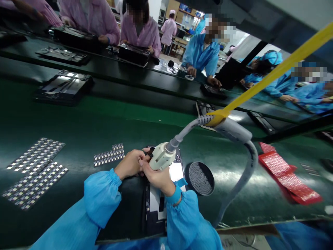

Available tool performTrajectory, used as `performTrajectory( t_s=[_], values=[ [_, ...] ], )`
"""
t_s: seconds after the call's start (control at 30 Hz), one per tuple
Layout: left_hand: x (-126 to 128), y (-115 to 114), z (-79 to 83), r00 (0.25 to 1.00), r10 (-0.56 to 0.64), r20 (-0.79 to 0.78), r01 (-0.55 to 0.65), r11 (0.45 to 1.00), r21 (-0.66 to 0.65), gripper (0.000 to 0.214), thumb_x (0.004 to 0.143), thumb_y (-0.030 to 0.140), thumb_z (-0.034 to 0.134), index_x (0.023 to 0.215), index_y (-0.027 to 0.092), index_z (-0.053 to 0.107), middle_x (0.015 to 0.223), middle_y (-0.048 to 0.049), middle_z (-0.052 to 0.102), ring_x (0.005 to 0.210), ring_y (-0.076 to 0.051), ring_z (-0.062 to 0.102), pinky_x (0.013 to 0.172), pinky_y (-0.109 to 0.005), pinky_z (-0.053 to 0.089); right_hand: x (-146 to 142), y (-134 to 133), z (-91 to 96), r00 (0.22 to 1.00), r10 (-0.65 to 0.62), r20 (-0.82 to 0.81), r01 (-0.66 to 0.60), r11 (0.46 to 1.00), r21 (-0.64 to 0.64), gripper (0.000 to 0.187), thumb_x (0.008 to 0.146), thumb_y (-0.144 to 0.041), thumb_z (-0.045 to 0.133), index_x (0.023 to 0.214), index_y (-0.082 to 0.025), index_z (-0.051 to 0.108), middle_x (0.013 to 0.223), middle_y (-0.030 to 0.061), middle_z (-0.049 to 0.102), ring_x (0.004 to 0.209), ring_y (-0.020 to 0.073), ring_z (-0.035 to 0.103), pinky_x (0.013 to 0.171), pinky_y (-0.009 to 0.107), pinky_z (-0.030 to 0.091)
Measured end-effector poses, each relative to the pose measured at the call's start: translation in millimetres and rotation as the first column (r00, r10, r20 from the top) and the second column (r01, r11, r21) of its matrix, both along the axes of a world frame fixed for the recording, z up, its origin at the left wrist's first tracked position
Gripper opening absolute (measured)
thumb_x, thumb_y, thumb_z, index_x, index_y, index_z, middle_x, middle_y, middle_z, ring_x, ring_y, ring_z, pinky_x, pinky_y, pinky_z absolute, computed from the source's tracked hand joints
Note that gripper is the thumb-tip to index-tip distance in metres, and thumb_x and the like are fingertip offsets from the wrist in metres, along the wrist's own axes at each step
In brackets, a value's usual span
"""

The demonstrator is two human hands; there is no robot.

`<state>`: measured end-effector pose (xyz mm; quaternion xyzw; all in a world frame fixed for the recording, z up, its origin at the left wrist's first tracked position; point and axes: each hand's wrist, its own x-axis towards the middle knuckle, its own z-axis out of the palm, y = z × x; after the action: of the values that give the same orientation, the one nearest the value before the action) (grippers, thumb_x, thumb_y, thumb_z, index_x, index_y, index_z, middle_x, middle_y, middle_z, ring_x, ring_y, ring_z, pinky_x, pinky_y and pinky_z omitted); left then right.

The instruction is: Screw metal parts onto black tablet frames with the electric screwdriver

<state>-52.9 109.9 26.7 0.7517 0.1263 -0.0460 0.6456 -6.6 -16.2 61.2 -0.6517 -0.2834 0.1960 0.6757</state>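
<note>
The fingers of the right hand (159, 180) are closed around a pale handheld tool (163, 156), which is tilted, with its cable end toward 1 o'clock. The fingers of the left hand (131, 163) are bent and narrow, and they meet the right fingertips; I cannot tell if something small is between them. Beneath the hands and toward 6 o'clock, a flat dark device (155, 203) with light plates inside lies on the green table (85, 128), partly covered by the right forearm. From the tool, a grey cable (185, 132) rises toward 2 o'clock, where a yellow strap (275, 74) is tied around it, and then the cable bends down. Near the right hand, at 4 o'clock, stands a round black dish (201, 178) with a grey grid inside. Just beside the left hand, at 9 o'clock, lies a small chip sheet (109, 155); farther in the same direction lie two larger chip sheets (36, 156). Well apart at 3 o'clock are red strips (288, 173). Another dark device (65, 86) lies at 10 o'clock. Beyond, people in pink clothes (140, 36) sit around 11 to 12 o'clock, and a person in blue (201, 52) is at 1 o'clock.
</note>
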Motion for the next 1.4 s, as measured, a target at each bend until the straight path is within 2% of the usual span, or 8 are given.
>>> performTrajectory(
  t_s=[0.13, 0.27, 0.47, 0.53, 0.63, 0.8, 1.13, 1.4],
  values=[
    [-5, -2, -1.1, 0.998, -0.022, -0.067, 0.018, 0.998, -0.053, 0.017, 0.068, 0.031, 0.065, 0.077, 0.017, 0.064, 0.064, -0.0013, 0.068, 0.055, -0.016, 0.064, 0.047, -0.022, 0.048, -3, -2, 3.0, 0.996, 0.026, -0.087, -0.022, 0.999, 0.049, 0.048, 0.071, -0.03, 0.075, 0.114, -0.017, 0.059, 0.09, 0.0057, 0.072, 0.086, 0.0229, 0.07, 0.086, 0.039, 0.058],
    [-9, -3, -5.0, 0.979, -0.003, -0.202, -0.004, 1.0, -0.031, 0.02, 0.068, 0.032, 0.064, 0.077, 0.017, 0.055, 0.058, 0.0013, 0.063, 0.051, -0.016, 0.063, 0.041, -0.019, 0.042, 0, -12, 15.7, 0.979, 0.037, -0.203, -0.02, 0.996, 0.088, 0.057, 0.07, -0.033, 0.078, 0.12, -0.018, 0.056, 0.064, -0.0036, 0.064, 0.056, 0.0162, 0.065, 0.06, 0.03, 0.059],
    [-9, -7, -3.5, 0.947, 0.038, -0.32, -0.043, 0.999, -0.008, 0.042, 0.06, 0.038, 0.079, 0.078, 0.018, 0.047, 0.059, 0.0039, 0.061, 0.054, -0.017, 0.065, 0.041, -0.018, 0.041, 41, -71, 47.2, 0.979, -0.203, 0.003, 0.2, 0.967, 0.159, 0.045, 0.073, -0.025, 0.076, 0.114, -0.019, 0.058, 0.053, -0.0077, 0.059, 0.04, 0.0106, 0.055, 0.042, 0.022, 0.048],
    [-8, -8, -1.1, 0.945, 0.041, -0.323, -0.04, 0.999, 0.009, 0.044, 0.06, 0.042, 0.08, 0.078, 0.019, 0.047, 0.06, 0.0034, 0.061, 0.055, -0.018, 0.066, 0.041, -0.019, 0.041, 65, -93, 43.2, 0.946, -0.321, 0.043, 0.31, 0.936, 0.167, 0.041, 0.074, -0.021, 0.075, 0.111, -0.018, 0.057, 0.052, -0.0083, 0.058, 0.037, 0.0101, 0.052, 0.039, 0.022, 0.045],
    [-7, -11, 0.5, 0.942, 0.089, -0.324, -0.053, 0.992, 0.116, 0.045, 0.065, 0.05, 0.076, 0.077, 0.019, 0.047, 0.055, 0.0036, 0.058, 0.054, -0.019, 0.066, 0.041, -0.02, 0.042, 97, -115, 20.7, 0.882, -0.468, 0.052, 0.45, 0.87, 0.202, 0.034, 0.074, -0.017, 0.072, 0.104, -0.017, 0.057, 0.047, -0.0098, 0.055, 0.035, 0.0102, 0.049, 0.037, 0.022, 0.042],
    [-8, -13, -5.3, 0.942, 0.117, -0.315, -0.051, 0.976, 0.21, 0.043, 0.073, 0.056, 0.069, 0.079, 0.019, 0.047, 0.055, 0.0052, 0.054, 0.052, -0.019, 0.066, 0.042, -0.021, 0.043, 122, -121, -13.2, 0.845, -0.534, 0.013, 0.517, 0.825, 0.229, 0.026, 0.073, -0.016, 0.071, 0.093, -0.017, 0.055, 0.045, -0.0103, 0.054, 0.035, 0.0094, 0.049, 0.04, 0.021, 0.042],
    [-12, -10, -3.9, 0.927, 0.118, -0.355, -0.051, 0.98, 0.192, 0.045, 0.07, 0.057, 0.072, 0.079, 0.018, 0.051, 0.059, 0.0023, 0.058, 0.057, -0.018, 0.066, 0.045, -0.021, 0.046, 122, -117, -13.2, 0.857, -0.511, 0.064, 0.5, 0.856, 0.131, 0.027, 0.071, -0.018, 0.07, 0.095, -0.016, 0.058, 0.043, -0.0092, 0.055, 0.036, 0.0098, 0.049, 0.044, 0.022, 0.043],
    [-19, 4, -6.7, 0.926, 0.091, -0.368, -0.097, 0.995, 0.001, 0.053, 0.071, 0.065, 0.067, 0.089, 0.016, 0.06, 0.07, -0.0024, 0.064, 0.069, -0.018, 0.068, 0.054, -0.022, 0.052, 122, -117, -14.4, 0.861, -0.506, 0.056, 0.498, 0.859, 0.116, 0.027, 0.071, -0.021, 0.069, 0.095, -0.016, 0.058, 0.043, -0.0098, 0.054, 0.034, 0.0097, 0.047, 0.042, 0.023, 0.042]
  ],
)
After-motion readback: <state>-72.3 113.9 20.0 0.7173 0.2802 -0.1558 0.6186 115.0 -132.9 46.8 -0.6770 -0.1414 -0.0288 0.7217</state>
